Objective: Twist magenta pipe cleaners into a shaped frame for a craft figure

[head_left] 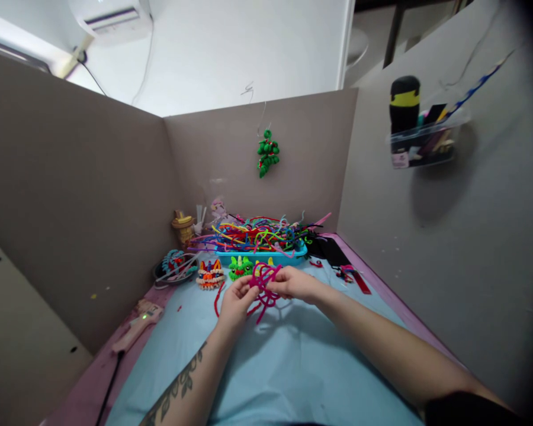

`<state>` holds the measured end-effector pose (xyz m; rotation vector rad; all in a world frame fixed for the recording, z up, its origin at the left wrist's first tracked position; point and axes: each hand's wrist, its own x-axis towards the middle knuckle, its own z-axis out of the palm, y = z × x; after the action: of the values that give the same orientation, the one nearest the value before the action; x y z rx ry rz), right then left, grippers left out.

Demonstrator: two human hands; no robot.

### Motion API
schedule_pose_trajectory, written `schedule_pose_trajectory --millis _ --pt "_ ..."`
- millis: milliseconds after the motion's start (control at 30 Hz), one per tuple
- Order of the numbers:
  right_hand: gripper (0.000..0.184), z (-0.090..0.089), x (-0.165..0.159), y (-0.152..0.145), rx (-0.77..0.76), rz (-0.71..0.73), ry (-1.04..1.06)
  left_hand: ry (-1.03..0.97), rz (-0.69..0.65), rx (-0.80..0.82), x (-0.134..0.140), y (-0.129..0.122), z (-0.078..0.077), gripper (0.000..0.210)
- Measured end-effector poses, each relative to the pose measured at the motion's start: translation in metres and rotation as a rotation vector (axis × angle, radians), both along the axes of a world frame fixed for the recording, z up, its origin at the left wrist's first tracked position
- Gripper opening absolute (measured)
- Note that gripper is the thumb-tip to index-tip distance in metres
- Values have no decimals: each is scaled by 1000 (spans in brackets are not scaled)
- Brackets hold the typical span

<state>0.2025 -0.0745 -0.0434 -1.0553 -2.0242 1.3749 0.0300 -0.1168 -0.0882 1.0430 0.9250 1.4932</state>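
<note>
Left hand [237, 299] pinches one side of a bright pink shape [261, 285], and the right hand [293, 285] pinches the other side with its fingers. This shape is made of bendy fuzzy sticks, with a few loose ends poking out. Both hands hold it up over the middle of a blue cloth [266, 378]. A red fuzzy stick [216, 302] curves on the cloth, just to the left of the left hand.

Just past the hands sits a green toy [238, 269] with big eyes, and an orange toy [210, 275] is to its left. Farther back, a blue tray [288, 259] is piled with fuzzy sticks [257, 235] of many colors. Far to the left is a dark bowl [177, 280] with blue fuzzy bits in it. Nearer on the left lies a pink tool [137, 325] with a green light. On the far wall [213, 154], a green fuzzy thing [267, 154] hangs down.
</note>
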Motion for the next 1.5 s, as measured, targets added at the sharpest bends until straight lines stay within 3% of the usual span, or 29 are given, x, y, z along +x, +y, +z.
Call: schedule_pose_trajectory --millis 333,567,667,833,967,1100,1367,1500 --pt "37 -2 6 6 25 -46 -62 -45 41 5 -4 6 -4 38" --pt "46 3 10 14 107 -204 220 -39 41 -9 -4 6 -4 40" --pt "48 4 14 18 164 -290 247 -25 35 -9 -3 6 -3 38" --pt "49 1 16 20 136 -188 54 -6 41 8 -2 3 -2 36" --pt "46 -14 11 25 170 -95 -148 -5 70 8 -1 1 1 37" --pt "40 -28 3 28 35 -118 -161 -12 136 9 -2 1 3 36" --pt "40 -33 -11 14 -347 -154 268 -61 197 7 -6 8 -2 39" --pt "40 -32 -13 10 -405 -121 458 -96 213 18 -10 11 -7 38"
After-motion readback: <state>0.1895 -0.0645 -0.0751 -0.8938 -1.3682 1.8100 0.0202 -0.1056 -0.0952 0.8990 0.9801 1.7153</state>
